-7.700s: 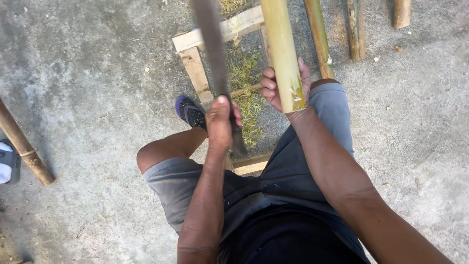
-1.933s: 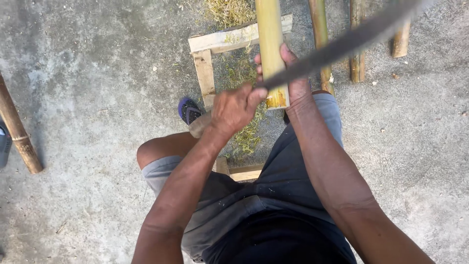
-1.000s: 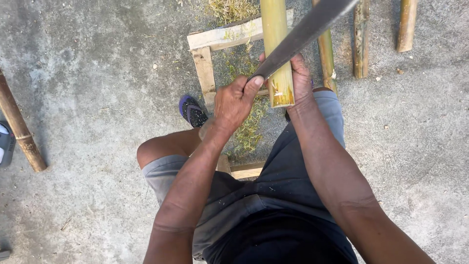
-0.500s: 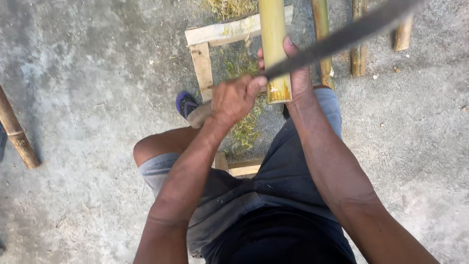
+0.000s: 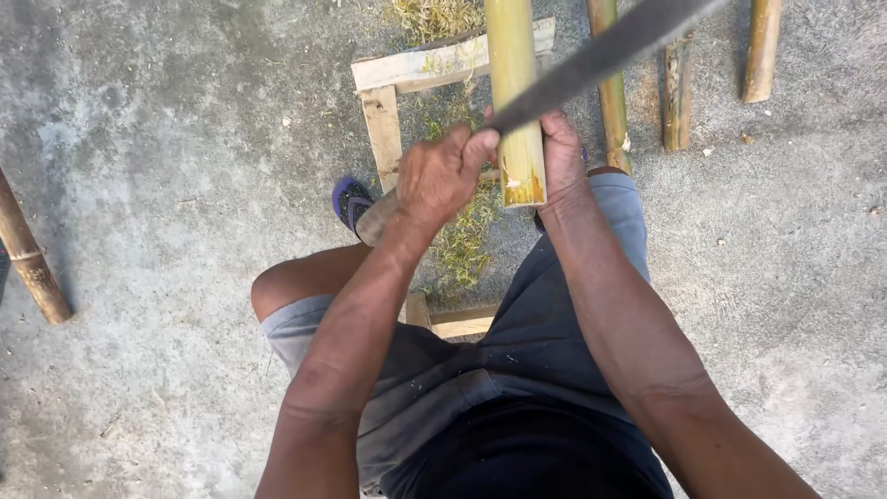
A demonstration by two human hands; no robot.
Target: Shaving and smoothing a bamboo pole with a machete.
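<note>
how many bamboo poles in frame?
5: the thick yellow pole gripped by the right hand, three thinner poles lying top right, one pole at the left edge. More may lie out of frame.

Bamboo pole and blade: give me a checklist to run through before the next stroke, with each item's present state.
1. Left hand closed firmly around the blade's handle: ok.
2. Right hand gripping the bamboo pole near its cut end: ok.
3. Right-hand fingers out of the blade's line: not ok, the blade passes just above them.
4. Pole propped on the wooden frame: cannot tell, contact is hidden.
5. Foot away from the blade: ok.
</note>
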